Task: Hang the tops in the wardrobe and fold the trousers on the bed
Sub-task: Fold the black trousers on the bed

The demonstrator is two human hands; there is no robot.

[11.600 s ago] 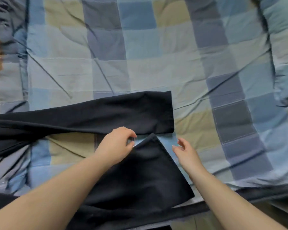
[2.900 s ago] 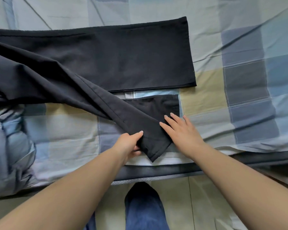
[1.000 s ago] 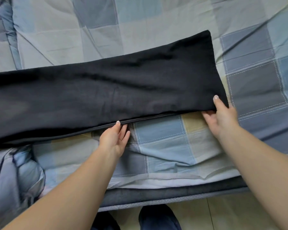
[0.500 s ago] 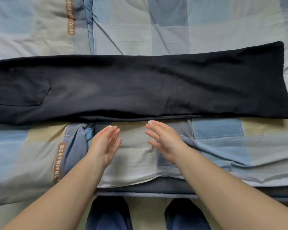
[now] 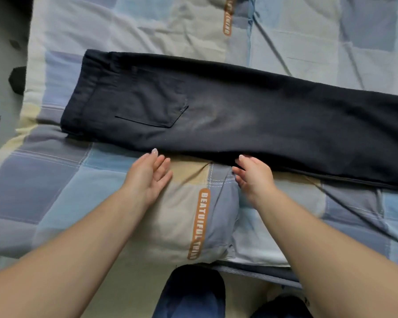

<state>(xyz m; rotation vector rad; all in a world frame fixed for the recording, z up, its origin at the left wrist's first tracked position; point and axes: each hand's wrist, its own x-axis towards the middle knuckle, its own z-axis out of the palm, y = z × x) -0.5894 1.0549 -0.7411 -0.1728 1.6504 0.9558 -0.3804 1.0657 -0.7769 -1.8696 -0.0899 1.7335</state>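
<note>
the dark trousers [image 5: 239, 115] lie flat on the bed, running from the waistband at the centre left of the frame to the right edge, where the leg ends pass out of view. the legs are laid one over the other, a seam line showing along the lower right edge. a back pocket [image 5: 152, 109] faces up near the waistband, and a paler worn patch shows at the middle of the cloth.

the left hand [image 5: 147, 175] sits just below the lower edge of the trousers, at the centre of the frame, fingers straight and together, holding nothing; its fingertips reach to the cloth edge, and contact cannot be confirmed. the right hand [image 5: 253, 175] is just beside it to the right, fingers loosely extended, holding nothing, with its fingertips at the same edge.

the checked quilt [image 5: 55, 184] in blue, grey and beige covers the bed. an orange printed strip [image 5: 199, 223] runs down it between the forearms; a second strip [image 5: 228, 14] appears at the top centre. the person's legs in blue cloth [image 5: 191, 294] show at the bottom centre, over a pale floor. grey floor [image 5: 2, 42] shows at the upper left.
</note>
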